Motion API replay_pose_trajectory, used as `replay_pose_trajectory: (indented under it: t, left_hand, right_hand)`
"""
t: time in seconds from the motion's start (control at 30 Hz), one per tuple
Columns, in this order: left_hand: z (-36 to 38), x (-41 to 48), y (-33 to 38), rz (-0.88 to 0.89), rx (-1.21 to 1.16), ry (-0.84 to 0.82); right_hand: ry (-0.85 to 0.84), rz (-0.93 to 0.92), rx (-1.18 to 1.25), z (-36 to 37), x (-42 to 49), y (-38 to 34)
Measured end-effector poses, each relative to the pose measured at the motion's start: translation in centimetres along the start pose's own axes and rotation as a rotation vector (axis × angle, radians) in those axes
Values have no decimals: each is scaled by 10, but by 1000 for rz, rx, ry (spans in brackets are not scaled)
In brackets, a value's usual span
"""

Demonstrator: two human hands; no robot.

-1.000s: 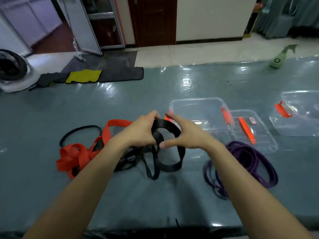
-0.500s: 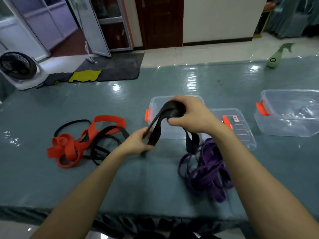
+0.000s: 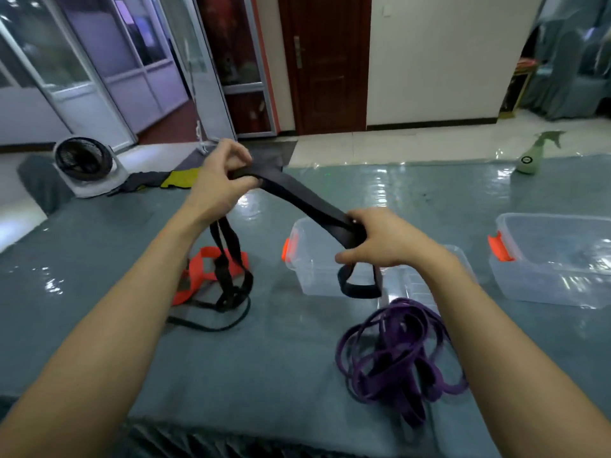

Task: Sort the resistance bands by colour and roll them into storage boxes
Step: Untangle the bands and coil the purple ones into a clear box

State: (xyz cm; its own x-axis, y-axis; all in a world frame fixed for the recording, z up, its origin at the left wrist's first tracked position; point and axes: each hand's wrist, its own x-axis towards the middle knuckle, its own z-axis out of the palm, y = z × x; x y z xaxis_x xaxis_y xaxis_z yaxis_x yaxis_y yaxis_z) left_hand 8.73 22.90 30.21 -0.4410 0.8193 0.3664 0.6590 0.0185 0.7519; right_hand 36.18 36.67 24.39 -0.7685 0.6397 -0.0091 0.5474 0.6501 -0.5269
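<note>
A wide black band (image 3: 297, 196) is stretched in the air between my two hands above the table. My left hand (image 3: 218, 183) pinches its upper end, raised at the left. My right hand (image 3: 377, 239) grips the lower part over a clear storage box (image 3: 304, 259) with an orange latch; a loop of the band hangs below that hand. More black bands (image 3: 228, 292) dangle from my left hand onto an orange band (image 3: 198, 276) on the table. A heap of purple bands (image 3: 396, 352) lies at the front right.
A second clear box (image 3: 555, 259) with an orange latch stands at the right. A clear lid (image 3: 420, 282) lies behind my right wrist. A green spray bottle (image 3: 532, 157) is at the table's far right edge. A fan (image 3: 86, 163) and cloths lie on the floor beyond.
My left hand has risen up and away, pulling the black band taut. My right hand has dropped lower, over the clear box. The camera has tilted upward.
</note>
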Motion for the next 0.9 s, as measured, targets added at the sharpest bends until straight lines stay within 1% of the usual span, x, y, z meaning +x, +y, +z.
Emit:
replay_pose_trajectory:
  t: [0.07, 0.1, 0.17, 0.2, 0.27, 0.33, 0.43, 0.53, 0.6, 0.63, 0.7, 0.77, 0.83, 0.9]
  left_hand:
    - [-4, 4, 17, -15, 108, -227]
    - [-5, 6, 24, -37, 79, -294]
    - [-4, 11, 34, -49, -4, -336]
    - [0, 14, 39, -40, 14, -364]
    - [7, 17, 44, -28, 134, -460]
    - [11, 18, 42, -13, 205, -556]
    - [1, 20, 37, -13, 118, -551]
    - [-12, 24, 38, 45, -19, -487]
    - [-15, 24, 33, 66, -97, -440]
    - [-12, 20, 23, 64, -118, -398]
    - [2, 4, -13, 5, -98, -288]
    - [27, -32, -72, -146, -60, -224]
    - [56, -81, -139, -330, 44, -239]
    - [83, -137, -191, -468, 207, -386]
  right_hand:
    - [-57, 9, -21, 4, 5, -5]
    - [-63, 7, 43, 5, 7, -7]
    - [-37, -24, 194, 8, 12, -14]
    - [-1, -47, 245, 9, 14, -18]
    - [49, -86, 362, 10, 21, -32]
    - [36, -116, 461, 9, 30, -45]
    - [63, -142, 384, 6, 44, -63]
    - [127, -182, 450, -1, 59, -77]
    - [183, -175, 430, -4, 66, -82]
    - [189, -134, 419, -4, 67, -79]
    - [131, 6, 429, 3, 65, -62]
    - [35, 165, 367, 23, 49, -33]
    - [-60, 317, 290, 58, 21, -2]
    - [-118, 425, 338, 96, -6, 20]
